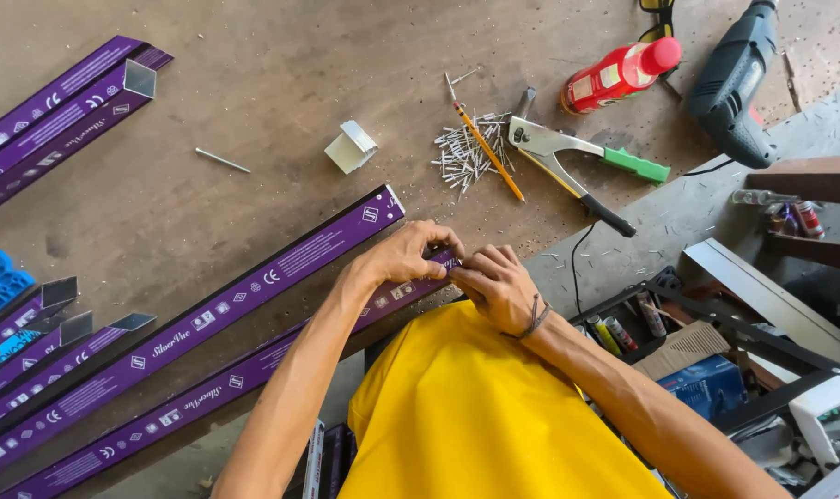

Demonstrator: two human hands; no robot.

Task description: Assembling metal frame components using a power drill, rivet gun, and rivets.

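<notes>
My left hand (403,254) and my right hand (494,282) meet at the near end of a long purple-wrapped metal bar (198,393) lying on the brown worktable (254,111). Both hands pinch that end, fingertips touching it. A second, longer purple bar (254,282) lies parallel just beyond it. My yellow shirt fills the bottom middle of the view.
A pile of rivets (466,152), a pencil (489,148), a hand riveter (577,162), a red bottle (619,74) and a drill (734,83) lie at the far right. A small white metal piece (351,146) and more purple bars (55,111) lie left. An open toolbox (688,356) sits lower right.
</notes>
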